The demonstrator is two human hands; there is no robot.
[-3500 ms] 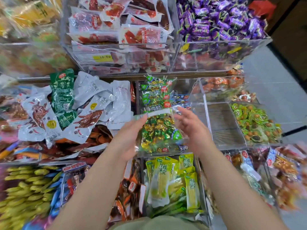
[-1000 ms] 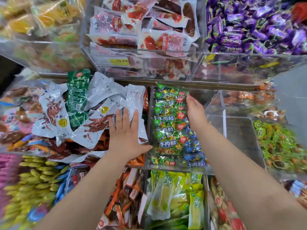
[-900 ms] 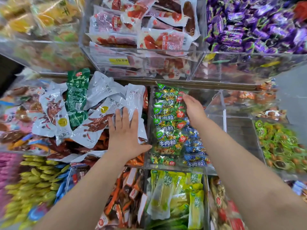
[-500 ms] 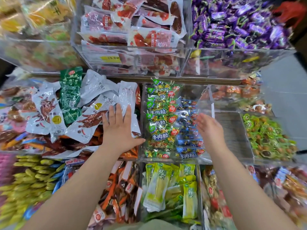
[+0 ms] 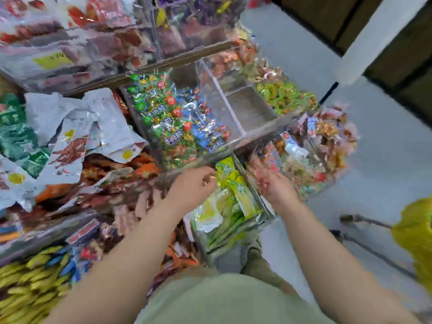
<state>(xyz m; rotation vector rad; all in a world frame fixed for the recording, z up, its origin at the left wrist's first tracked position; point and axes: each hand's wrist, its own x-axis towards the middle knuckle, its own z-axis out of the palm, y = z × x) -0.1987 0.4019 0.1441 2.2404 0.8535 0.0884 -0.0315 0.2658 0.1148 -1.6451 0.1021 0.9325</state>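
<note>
Two grips flank one front bin of yellow-green packets (image 5: 236, 190), glossy and elongated, piled at the display's front edge. The left grip (image 5: 191, 187) curls its fingers with nothing seen inside them. The right grip (image 5: 277, 187) is too blurred to tell. Behind them, one clear bin (image 5: 230, 113) holds two rows of candy bags (image 5: 173, 115), one green and one blue. Half a second earlier the left grip lay flat on the silver pouches (image 5: 77, 118).

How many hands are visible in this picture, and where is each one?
2. The left hand, fingers curled, is just left of the yellow-green packets. The right hand, blurred, is to their right, at the mixed sweets. No hand is hidden.
</note>
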